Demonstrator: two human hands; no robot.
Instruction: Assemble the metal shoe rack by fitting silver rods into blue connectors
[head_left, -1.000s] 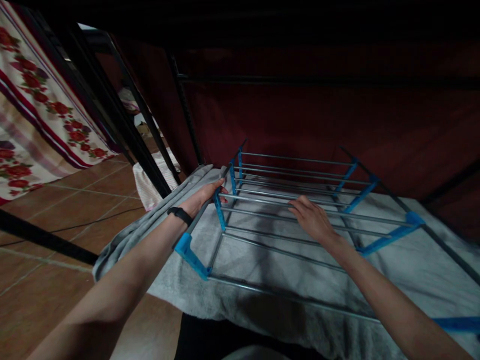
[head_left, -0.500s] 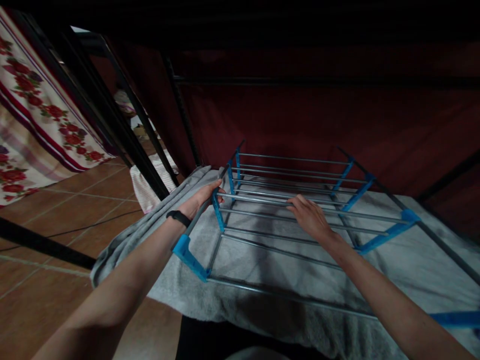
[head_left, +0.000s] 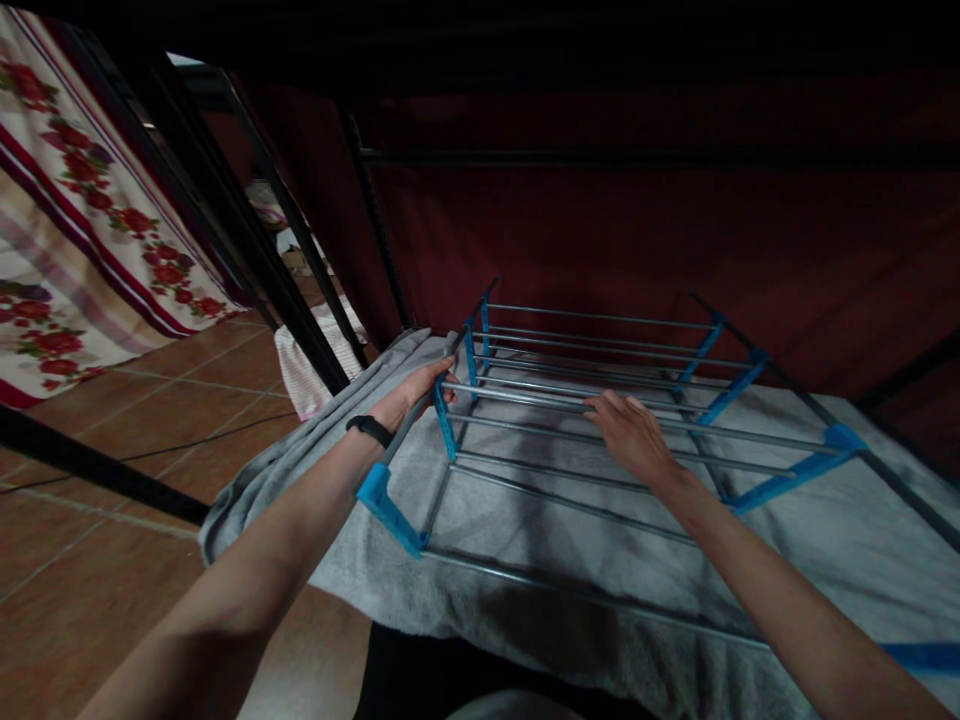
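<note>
A rack of grey metal tubes with blue plastic connectors [head_left: 391,512] lies on its side on a grey blanket [head_left: 360,570]. My left hand [head_left: 424,388], with a black band on its wrist, is closed around the rack's left side tube, right by a blue connector. Near the middle, my right hand [head_left: 626,425] has its fingers curled over one of the long cross tubes. The rack's near right corner is partly hidden behind my right forearm.
Black metal posts [head_left: 262,240] and a low bar [head_left: 97,470] stand on the left. Behind the rack hangs a dark red cloth [head_left: 600,230]. A flowered curtain [head_left: 97,210], a striped cloth [head_left: 319,350] and a thin cable [head_left: 187,440] are over the tiled floor [head_left: 112,540].
The whole view has shifted slightly, so everything appears a little further right. Both hands keep the same hold on the rack, which looks unmoved on the blanket.
</note>
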